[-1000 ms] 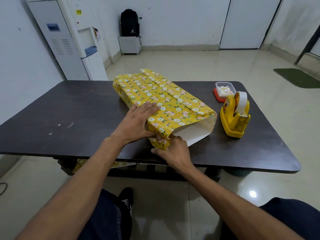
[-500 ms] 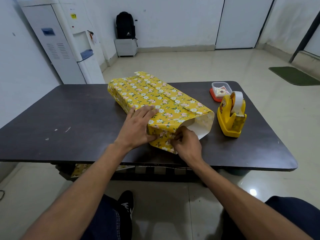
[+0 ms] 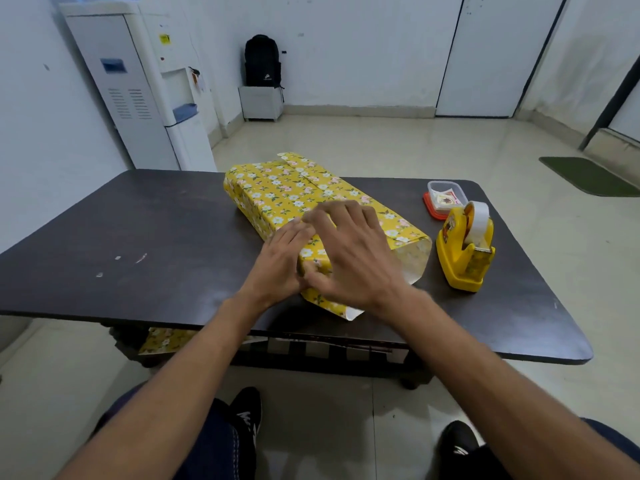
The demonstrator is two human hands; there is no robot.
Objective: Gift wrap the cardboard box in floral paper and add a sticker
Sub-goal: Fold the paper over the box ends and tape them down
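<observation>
The box wrapped in yellow floral paper (image 3: pixel 291 192) lies diagonally on the dark table (image 3: pixel 145 237). Its near end is still an open paper tube whose white inside shows. My left hand (image 3: pixel 282 263) lies flat against the near left side of the box, fingers straight. Above the near end my right hand (image 3: pixel 349 251) is spread over the top of the paper, thumb down at the folded corner. The box's cardboard is hidden by the paper. A small clear container of stickers (image 3: pixel 445 197) with a red lid under it stands at the far right.
A yellow tape dispenser (image 3: pixel 465 252) stands right of the box's near end. More floral paper (image 3: pixel 166 341) lies on the shelf under the table. A water dispenser (image 3: pixel 145 84) and a black backpack (image 3: pixel 262 60) stand by the far wall.
My right hand has risen from the lower near corner of the paper onto the top of the box's near end. My left hand stays on the side.
</observation>
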